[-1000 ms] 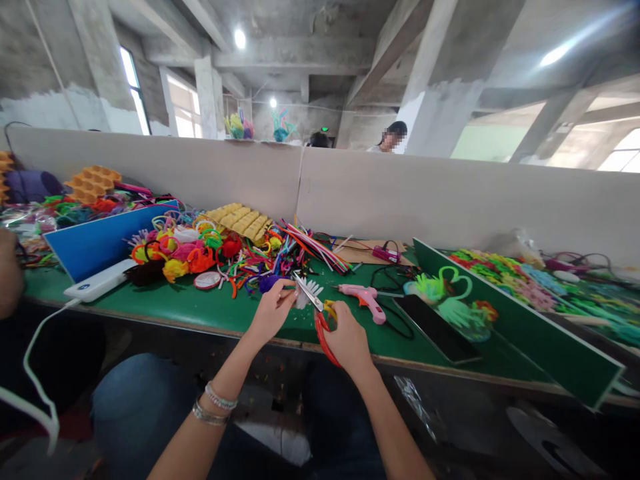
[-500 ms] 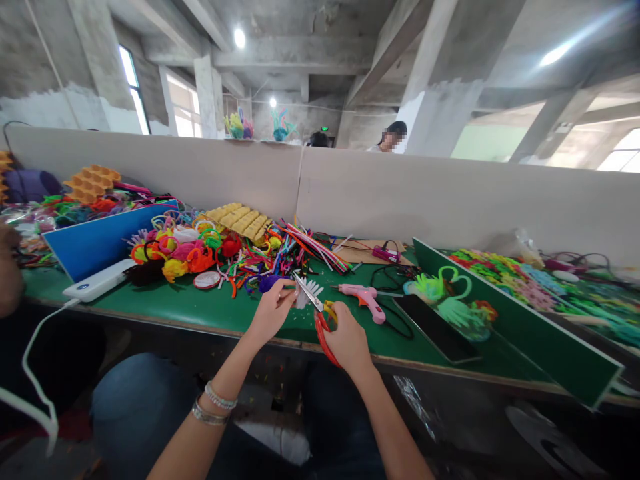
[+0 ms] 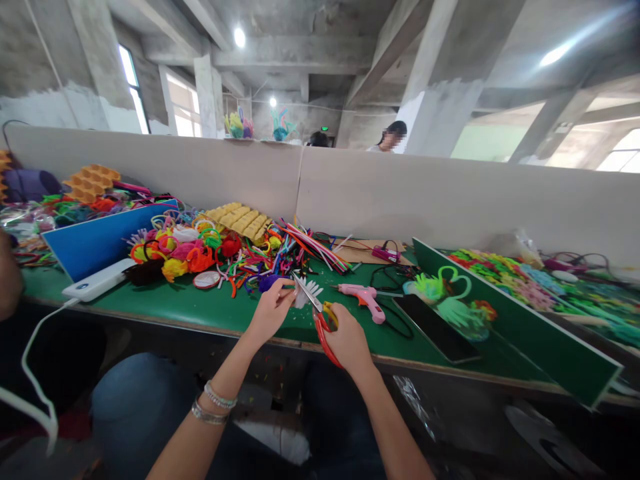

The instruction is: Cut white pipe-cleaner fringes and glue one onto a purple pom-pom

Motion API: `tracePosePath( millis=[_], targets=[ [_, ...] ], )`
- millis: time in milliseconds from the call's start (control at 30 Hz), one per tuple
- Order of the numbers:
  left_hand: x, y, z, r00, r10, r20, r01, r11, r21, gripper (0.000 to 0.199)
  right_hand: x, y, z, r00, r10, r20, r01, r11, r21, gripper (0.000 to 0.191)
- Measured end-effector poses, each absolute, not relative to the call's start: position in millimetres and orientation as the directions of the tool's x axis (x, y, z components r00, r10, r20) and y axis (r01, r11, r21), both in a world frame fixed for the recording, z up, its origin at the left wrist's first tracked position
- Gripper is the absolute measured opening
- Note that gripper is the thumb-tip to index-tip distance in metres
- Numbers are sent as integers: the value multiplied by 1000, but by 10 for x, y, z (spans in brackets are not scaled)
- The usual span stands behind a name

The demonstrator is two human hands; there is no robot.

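Mid-trim at centre frame above the worktop [image 3: 210, 308] edge: left hand [image 3: 270, 312] pinching the white fuzzy piece [image 3: 306, 292], right hand [image 3: 349, 341] closed on the scissors [image 3: 320, 313], blades at the piece; next, probably a steady snip clear of fingertips.

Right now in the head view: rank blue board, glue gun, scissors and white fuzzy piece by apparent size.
1. Blue board, clearly largest.
2. Glue gun and scissors: look alike; the right hand hides part of the scissors, so no ranking.
3. White fuzzy piece, pinched by the left hand, smallest.
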State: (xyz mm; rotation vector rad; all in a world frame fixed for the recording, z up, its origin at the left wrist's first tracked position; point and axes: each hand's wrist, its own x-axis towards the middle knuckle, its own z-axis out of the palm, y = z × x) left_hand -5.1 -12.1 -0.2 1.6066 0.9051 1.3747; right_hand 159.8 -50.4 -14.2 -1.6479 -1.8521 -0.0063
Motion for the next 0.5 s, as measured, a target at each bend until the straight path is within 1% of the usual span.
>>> tracePosePath(
  millis=[300,400,500],
  targets=[
    [-60,-122,-11,146,903,404,26,-412,911,20,1606,-508,-95,-53,857,513,867,294,-402,27],
    [-58,-120,-7,146,903,404,33,-413,910,20,1612,-503,-96,-45,856,515,875,282,-393,28],
    [-57,-112,-5,148,904,401,39,-410,911,21,1609,-493,-106,-10,863,505,873,254,-417,29]
  ],
)
